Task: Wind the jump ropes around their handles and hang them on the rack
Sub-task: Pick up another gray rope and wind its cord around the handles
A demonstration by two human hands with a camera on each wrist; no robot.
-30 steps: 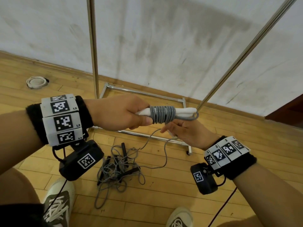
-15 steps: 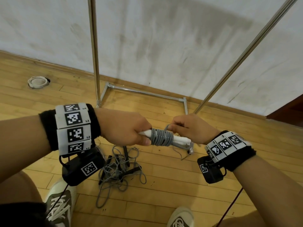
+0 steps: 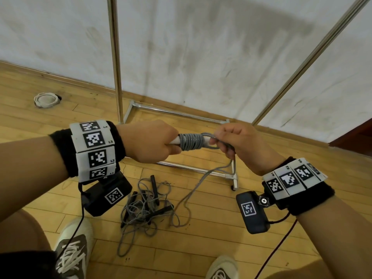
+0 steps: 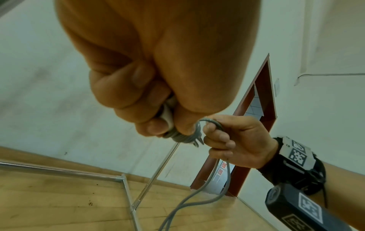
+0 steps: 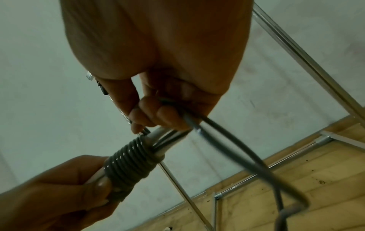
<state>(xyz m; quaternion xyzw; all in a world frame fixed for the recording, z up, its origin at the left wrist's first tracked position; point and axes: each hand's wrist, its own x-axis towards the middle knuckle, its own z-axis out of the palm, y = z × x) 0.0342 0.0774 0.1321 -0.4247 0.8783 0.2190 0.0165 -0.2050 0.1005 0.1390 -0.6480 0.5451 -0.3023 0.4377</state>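
Head view, middle of the frame: left hand (image 3: pixel 149 140) curled tight round the white handles (image 3: pixel 175 140), held level. Just right of it, tight grey coils (image 3: pixel 190 141) wound round the handles. Right hand (image 3: pixel 236 144) next to the coils, fingers (image 5: pixel 168 116) curled round the loose grey rope (image 3: pixel 198 187), pinching a loop of it. Rope hanging from that hand down to the wood floor (image 3: pixel 201 248), lower middle. There, a messy pile (image 3: pixel 145 208) of more ropes with black handles. Behind the hands, rack (image 3: pixel 115 63) poles going up at upper middle and upper right, its base bars on the floor by the white wall (image 3: pixel 201 47). Shoes (image 3: pixel 71 250) at the bottom edge.
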